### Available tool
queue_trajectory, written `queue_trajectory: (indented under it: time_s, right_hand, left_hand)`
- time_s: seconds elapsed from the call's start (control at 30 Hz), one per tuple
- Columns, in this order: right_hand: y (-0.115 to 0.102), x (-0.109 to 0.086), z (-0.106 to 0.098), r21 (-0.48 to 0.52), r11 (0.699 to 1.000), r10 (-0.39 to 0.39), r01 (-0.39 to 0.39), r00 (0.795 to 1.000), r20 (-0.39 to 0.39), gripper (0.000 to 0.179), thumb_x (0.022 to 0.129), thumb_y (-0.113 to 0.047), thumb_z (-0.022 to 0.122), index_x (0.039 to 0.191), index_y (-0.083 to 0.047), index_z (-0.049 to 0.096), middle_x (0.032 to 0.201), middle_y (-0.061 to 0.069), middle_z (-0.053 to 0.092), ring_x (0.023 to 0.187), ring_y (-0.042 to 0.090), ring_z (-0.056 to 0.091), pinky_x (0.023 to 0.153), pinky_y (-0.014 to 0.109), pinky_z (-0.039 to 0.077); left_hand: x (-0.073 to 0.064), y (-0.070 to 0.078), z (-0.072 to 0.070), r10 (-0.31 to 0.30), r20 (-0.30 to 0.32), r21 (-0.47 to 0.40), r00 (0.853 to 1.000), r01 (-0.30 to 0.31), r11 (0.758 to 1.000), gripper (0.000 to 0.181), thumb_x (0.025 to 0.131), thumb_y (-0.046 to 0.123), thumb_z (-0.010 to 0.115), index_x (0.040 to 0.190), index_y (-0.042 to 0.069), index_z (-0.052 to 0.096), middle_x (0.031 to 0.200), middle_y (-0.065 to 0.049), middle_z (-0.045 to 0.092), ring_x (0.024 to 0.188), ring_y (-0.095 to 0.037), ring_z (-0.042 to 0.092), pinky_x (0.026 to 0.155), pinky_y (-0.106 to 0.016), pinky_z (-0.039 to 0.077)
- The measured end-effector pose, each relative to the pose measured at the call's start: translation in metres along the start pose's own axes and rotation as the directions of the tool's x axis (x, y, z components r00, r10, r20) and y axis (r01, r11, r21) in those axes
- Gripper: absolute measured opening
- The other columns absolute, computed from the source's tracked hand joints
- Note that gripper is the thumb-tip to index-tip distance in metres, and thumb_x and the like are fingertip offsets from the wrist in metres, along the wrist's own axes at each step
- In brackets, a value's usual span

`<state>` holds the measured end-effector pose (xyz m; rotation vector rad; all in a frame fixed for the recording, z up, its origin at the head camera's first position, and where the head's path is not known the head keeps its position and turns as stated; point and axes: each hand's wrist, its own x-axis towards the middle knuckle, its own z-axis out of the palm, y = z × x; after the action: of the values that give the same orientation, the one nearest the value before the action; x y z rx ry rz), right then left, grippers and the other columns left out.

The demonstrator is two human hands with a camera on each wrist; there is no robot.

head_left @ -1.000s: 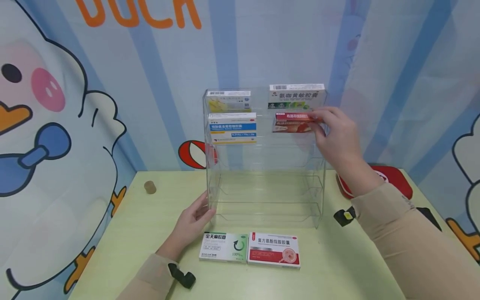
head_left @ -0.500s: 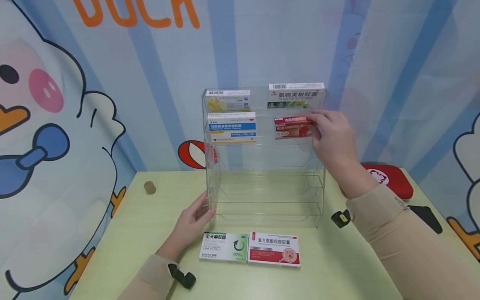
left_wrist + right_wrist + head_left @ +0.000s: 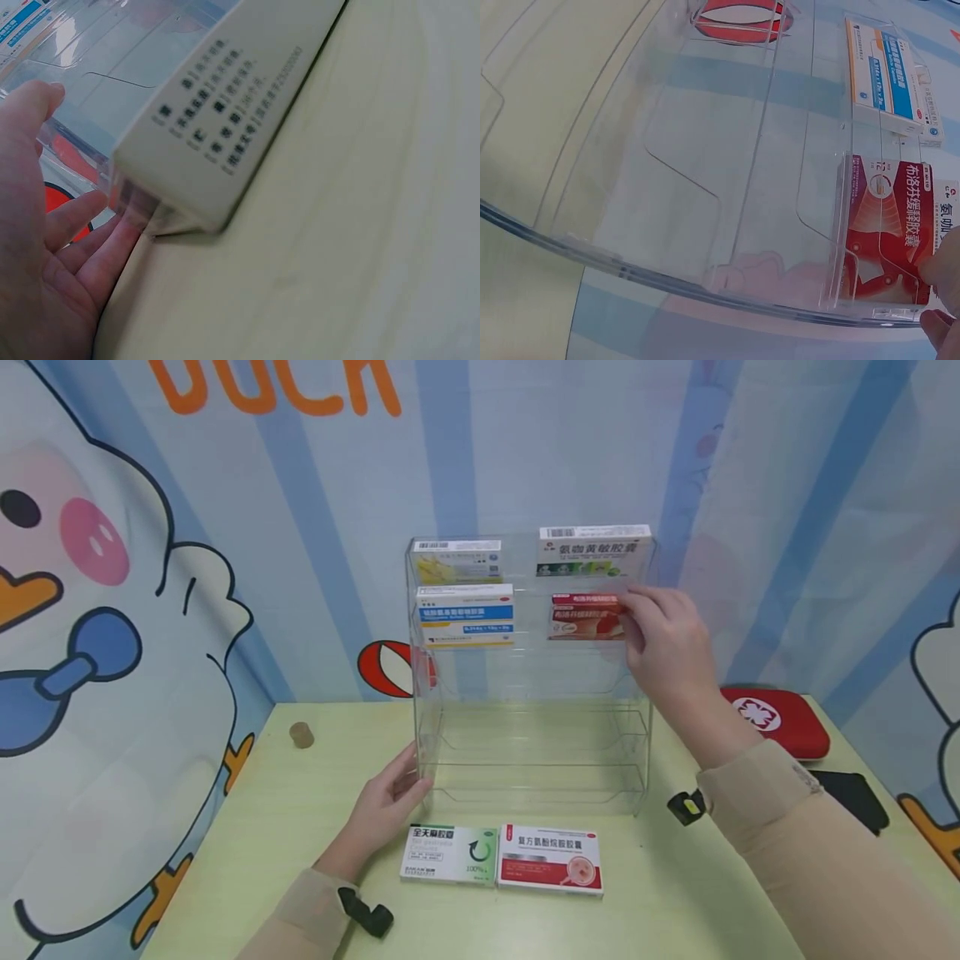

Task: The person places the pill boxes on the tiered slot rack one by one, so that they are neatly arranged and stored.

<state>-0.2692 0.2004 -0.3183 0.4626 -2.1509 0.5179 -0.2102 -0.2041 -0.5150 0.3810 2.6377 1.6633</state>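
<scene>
A clear tiered acrylic rack (image 3: 540, 777) stands upright on the table. My right hand (image 3: 667, 639) pinches the right end of a red medicine box (image 3: 585, 618), which sits in the second tier from the top, on the right. In the right wrist view, the box (image 3: 885, 232) shows behind the tier's clear front lip, fingertips at its upper corner. My left hand (image 3: 386, 797) holds the rack's lower left side, thumb in front and fingers partly hidden behind the panel. Before the rack lie a green-and-white medicine box (image 3: 448, 854) and a red-and-white medicine box (image 3: 550, 860), side by side.
A yellowish box (image 3: 458, 562) and a white-and-green box (image 3: 594, 552) occupy the top tier. Below the yellowish one stands a blue-and-white box (image 3: 465, 615). A red zip case (image 3: 783, 724), a black flat object (image 3: 851, 800) and a small cork (image 3: 302, 735) rest on the table.
The red medicine box has moved down slightly and its front now faces forward more squarely, with my right hand lowering along with it. My left hand has stayed at the rack's side.
</scene>
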Motion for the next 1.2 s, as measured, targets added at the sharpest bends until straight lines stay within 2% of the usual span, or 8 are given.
queue_trajectory:
  time_s: [0.2,0.3,0.43,0.63,0.83,1.0,1.1,1.2]
  right_hand:
    - [-0.003,-0.016,-0.003,0.015,1.000,-0.015,0.015,1.000,-0.023,0.022,0.103,-0.004,0.074,0.124,0.003,0.076,0.126,0.023,0.076,0.118,0.045,0.069,0.103,0.059,0.062]
    - [-0.008,-0.027,-0.002,0.054,0.998,-0.017,0.017,1.000,-0.008,0.025,0.102,-0.010,0.077,0.124,0.001,0.076,0.124,0.021,0.077,0.116,0.043,0.070,0.101,0.059,0.063]
    - [-0.016,-0.043,-0.001,0.130,0.991,-0.017,0.012,0.999,0.037,0.031,0.099,-0.012,0.081,0.128,-0.002,0.076,0.125,0.019,0.078,0.114,0.040,0.073,0.099,0.058,0.065]
    - [-0.028,-0.067,0.000,0.187,0.982,-0.022,0.001,0.993,0.113,0.037,0.096,-0.013,0.084,0.131,-0.005,0.076,0.122,0.014,0.079,0.097,0.031,0.077,0.084,0.052,0.069]
    - [-0.033,-0.090,0.005,0.191,0.982,-0.036,-0.003,0.980,0.198,0.042,0.095,-0.014,0.086,0.134,-0.005,0.074,0.119,0.012,0.080,0.102,0.028,0.077,0.087,0.050,0.070]
    - [-0.038,-0.107,0.005,0.178,0.983,-0.004,-0.053,0.951,0.308,0.046,0.095,-0.018,0.088,0.136,-0.006,0.072,0.119,0.011,0.081,0.104,0.027,0.078,0.089,0.049,0.070]
    - [-0.044,-0.118,0.002,0.179,0.980,0.007,-0.082,0.923,0.386,0.044,0.094,-0.020,0.089,0.134,-0.008,0.073,0.119,0.009,0.082,0.103,0.025,0.079,0.088,0.047,0.070]
    - [-0.049,-0.130,-0.001,0.180,0.978,0.011,-0.107,0.884,0.468,0.042,0.094,-0.024,0.089,0.132,-0.011,0.075,0.119,0.005,0.081,0.101,0.021,0.078,0.086,0.044,0.071]
  left_hand:
    - [0.000,0.000,0.000,0.003,0.001,-0.002,1.000,-0.003,1.000,0.071,0.111,0.033,0.068,0.173,0.037,0.035,0.166,-0.013,0.058,0.149,-0.038,0.062,0.124,-0.051,0.051]
    - [0.000,-0.001,0.000,-0.001,0.001,-0.001,1.000,0.001,1.000,0.071,0.111,0.033,0.068,0.173,0.037,0.035,0.166,-0.012,0.057,0.149,-0.038,0.062,0.124,-0.051,0.052]
    - [0.000,-0.002,0.000,0.002,0.000,0.006,1.000,-0.002,1.000,0.071,0.111,0.031,0.068,0.173,0.034,0.036,0.166,-0.013,0.057,0.148,-0.038,0.062,0.123,-0.051,0.052]
    - [0.000,-0.003,0.001,-0.002,-0.003,0.017,1.000,0.002,1.000,0.070,0.111,0.033,0.068,0.173,0.037,0.035,0.167,-0.011,0.057,0.149,-0.038,0.062,0.123,-0.051,0.052]
    - [0.000,-0.003,0.000,-0.007,-0.001,0.015,1.000,0.007,1.000,0.071,0.111,0.034,0.068,0.173,0.039,0.035,0.168,-0.010,0.056,0.149,-0.037,0.062,0.123,-0.052,0.052]
    - [0.000,-0.001,0.001,-0.005,-0.001,0.017,1.000,0.005,1.000,0.071,0.111,0.036,0.068,0.173,0.040,0.034,0.168,-0.010,0.056,0.150,-0.037,0.061,0.124,-0.053,0.052]
    - [0.000,-0.001,0.001,-0.002,0.000,0.016,1.000,0.002,1.000,0.071,0.111,0.036,0.068,0.173,0.040,0.034,0.166,-0.011,0.057,0.149,-0.037,0.062,0.124,-0.053,0.052]
    - [0.000,0.000,0.001,-0.002,-0.001,0.013,1.000,0.002,1.000,0.071,0.111,0.035,0.068,0.173,0.040,0.035,0.166,-0.011,0.058,0.149,-0.038,0.062,0.124,-0.053,0.052]
